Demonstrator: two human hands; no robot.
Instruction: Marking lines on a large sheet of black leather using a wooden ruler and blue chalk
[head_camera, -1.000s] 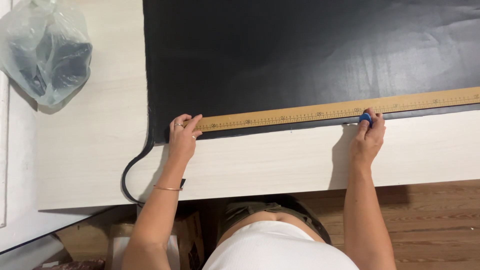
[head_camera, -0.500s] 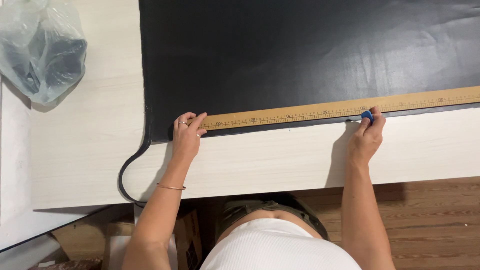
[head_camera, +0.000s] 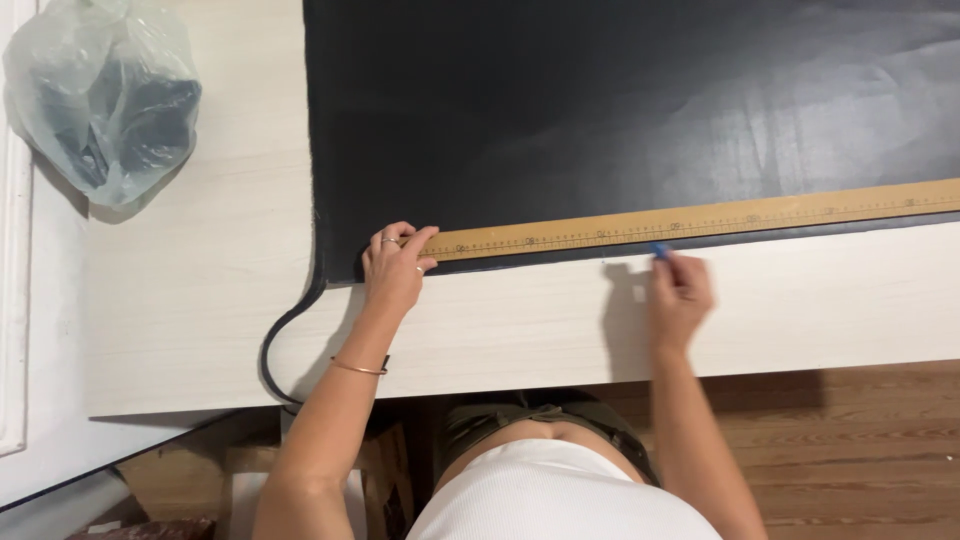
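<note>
Your left hand (head_camera: 395, 272) pins the ruler (head_camera: 690, 218) at its left end; ruler runs left-right, your right hand (head_camera: 678, 295) pinching blue chalk (head_camera: 660, 250) at its near edge.

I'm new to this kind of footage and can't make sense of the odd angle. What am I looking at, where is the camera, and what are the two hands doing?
The camera sits on a person's head and looks straight down, so you see their own arms reaching up into the picture. There is no machine, only two bare hands. On the pale wooden table lies a large black sheet, with a long wooden ruler laid along its near edge. The left hand presses down the ruler's end. The right hand is blurred; it holds a small blue thing against the ruler's edge, too small to identify. A clear plastic bag with something dark inside sits at the table's far left corner. A black strip curls off the sheet's corner.
</note>
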